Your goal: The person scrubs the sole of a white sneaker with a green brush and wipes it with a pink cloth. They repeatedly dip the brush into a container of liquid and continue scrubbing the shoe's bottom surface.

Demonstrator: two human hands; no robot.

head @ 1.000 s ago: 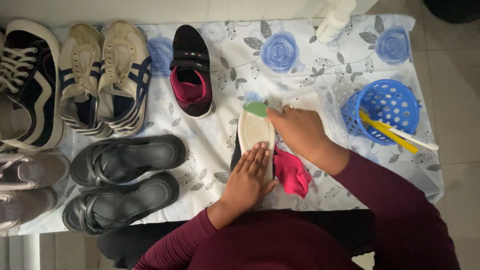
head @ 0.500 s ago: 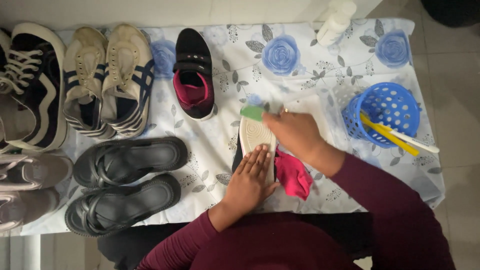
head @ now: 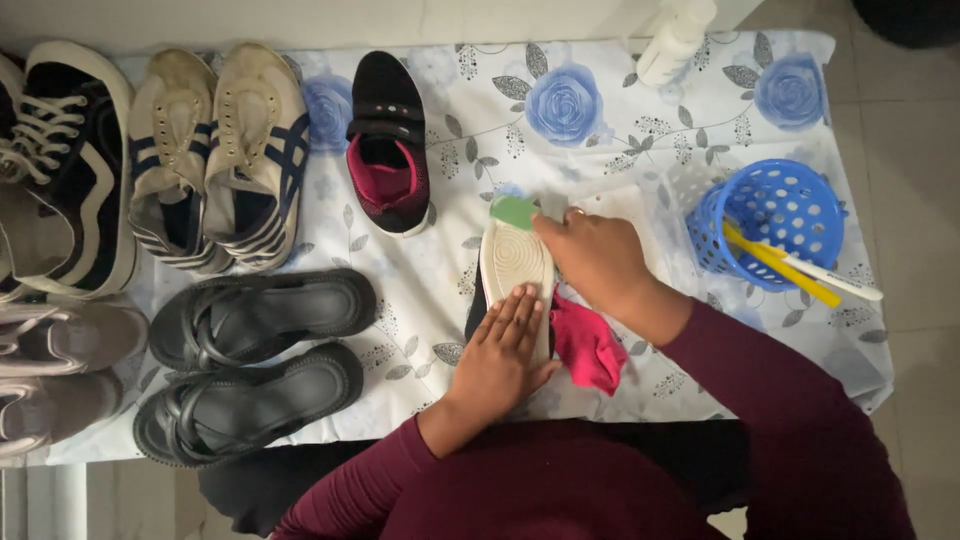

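A small shoe (head: pixel 512 262) lies sole-up on the flowered tablecloth (head: pixel 620 130), its white sole showing and its pink lining (head: pixel 588 345) spilling out at the right. My left hand (head: pixel 502 358) presses flat on the heel end of the sole. My right hand (head: pixel 600 262) holds a green sponge (head: pixel 514 211) against the toe end. The matching black and pink shoe (head: pixel 388 145) stands upright further back on the cloth.
A blue perforated basket (head: pixel 770 210) with yellow and white brushes stands at the right. A white bottle (head: pixel 676 40) is at the back. Beige sneakers (head: pixel 215 150), black sandals (head: pixel 255 370), a black sneaker (head: pixel 65 160) and grey shoes (head: pixel 50 380) fill the left side.
My right hand with the sponge has shifted a little along the toe end of the sole. My left hand stays pressed on the sole.
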